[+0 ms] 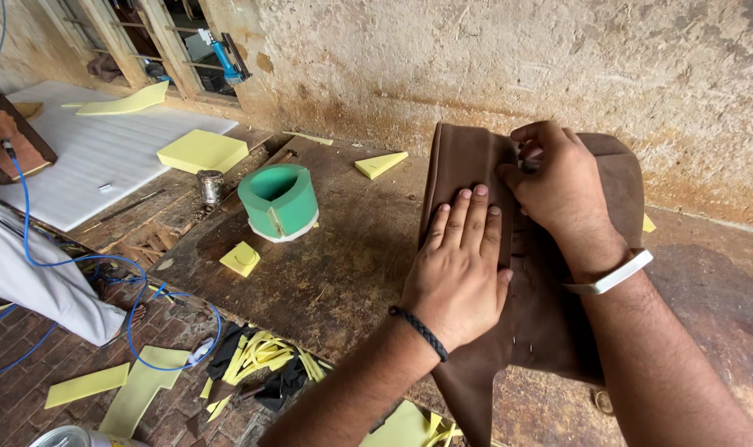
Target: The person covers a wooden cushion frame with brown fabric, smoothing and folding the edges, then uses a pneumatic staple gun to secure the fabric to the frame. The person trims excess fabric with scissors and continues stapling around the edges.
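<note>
A brown piece of fabric-covered padding (550,314) lies on the worn wooden workbench (335,273). My left hand (459,265) presses flat on its left side, fingers together and pointing away from me. My right hand (558,186) is at the far top edge, fingers curled and pinching a fold of the brown fabric. A black band is on my left wrist and a white band on my right wrist.
A green foam ring (279,199) stands left of the fabric, with yellow foam pieces (201,151) and a small metal can (210,186) beyond it. Another person in white (37,281) stands at the left near a blue hose (79,265). Foam scraps (261,356) litter the brick floor.
</note>
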